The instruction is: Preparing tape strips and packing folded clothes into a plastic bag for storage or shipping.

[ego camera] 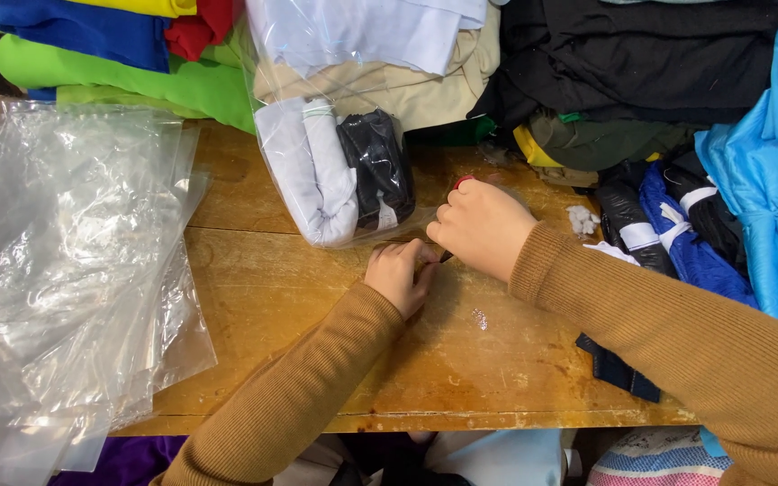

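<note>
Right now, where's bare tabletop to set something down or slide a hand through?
Bare wood on the table lies between the clear bag pile and the left hand, and along the front edge under both forearms. A smaller patch sits behind the right hand. It is crowded at the back with folded fabrics and the packed bag, and at right with rolled garments.

A worn wooden table (299, 360) stands in even light, heaped with folded cloth stacks (119, 54).

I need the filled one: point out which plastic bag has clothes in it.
The bag by both hands, holding white and black rolled garments. The bags on the left lie flat.
</note>
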